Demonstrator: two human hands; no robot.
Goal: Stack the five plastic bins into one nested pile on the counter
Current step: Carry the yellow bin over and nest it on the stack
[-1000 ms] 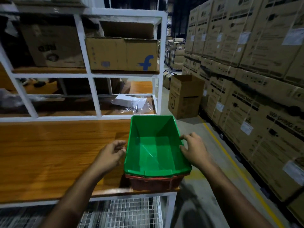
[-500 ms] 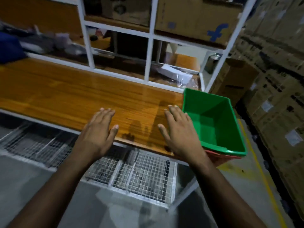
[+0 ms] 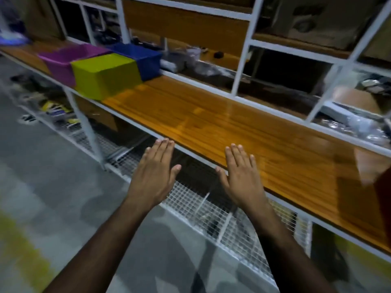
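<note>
Three plastic bins stand close together at the far left of the wooden counter (image 3: pixel 222 123): a purple bin (image 3: pixel 63 62), a yellow-green bin (image 3: pixel 105 75) in front, and a blue bin (image 3: pixel 141 58) behind it. My left hand (image 3: pixel 155 176) and my right hand (image 3: pixel 241 176) hover flat and empty, fingers spread, near the counter's front edge, well to the right of the bins. The green and red bins are out of frame; only a dark reddish edge (image 3: pixel 383 197) shows at the far right.
A white metal frame (image 3: pixel 243 58) rises behind the counter, with shelves holding cardboard boxes and plastic-wrapped items. Below the counter runs a white wire-mesh shelf (image 3: pixel 190 199). Grey floor lies on the left.
My view has swung left along the counter. The green bin nested on the red one left the frame and three other bins came into view. Both hands let go and are empty.
</note>
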